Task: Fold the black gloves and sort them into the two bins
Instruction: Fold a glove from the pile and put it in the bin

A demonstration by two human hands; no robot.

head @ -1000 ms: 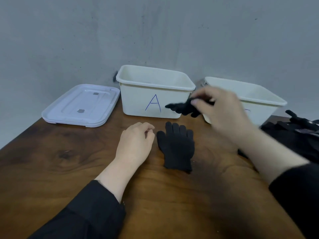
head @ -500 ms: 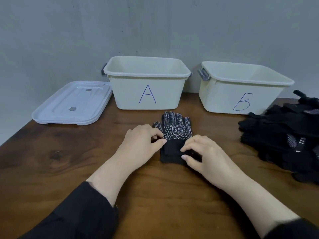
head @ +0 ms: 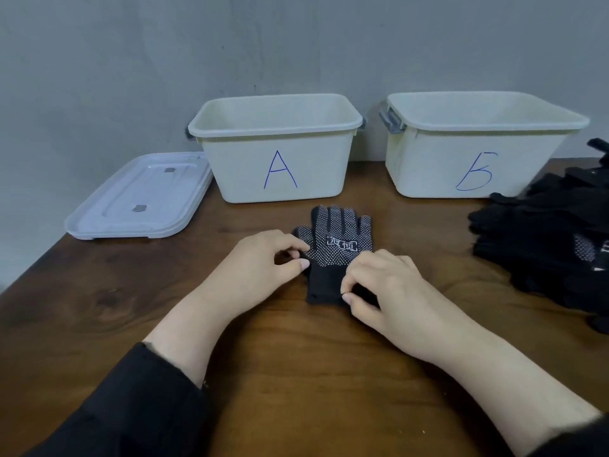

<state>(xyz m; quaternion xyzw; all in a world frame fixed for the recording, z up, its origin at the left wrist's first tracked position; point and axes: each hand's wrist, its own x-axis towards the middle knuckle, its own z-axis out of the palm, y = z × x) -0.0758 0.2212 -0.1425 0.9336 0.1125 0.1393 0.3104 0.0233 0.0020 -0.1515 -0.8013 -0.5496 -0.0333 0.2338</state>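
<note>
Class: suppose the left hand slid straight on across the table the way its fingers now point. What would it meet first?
The left hand already pinches the dotted glove at its edge, so it would push into that glove first. Beyond it the right hand seems next, though depth is unclear.

The left cream plastic bin [head: 276, 150] carries a blue handwritten "A" on its front wall. The right cream plastic bin [head: 474, 153] bears a blue hand-drawn letter — roughly a "B". The black white-dotted knit glove [head: 336, 245] shows a white boxed mark of two characters — too small to read surely.
</note>
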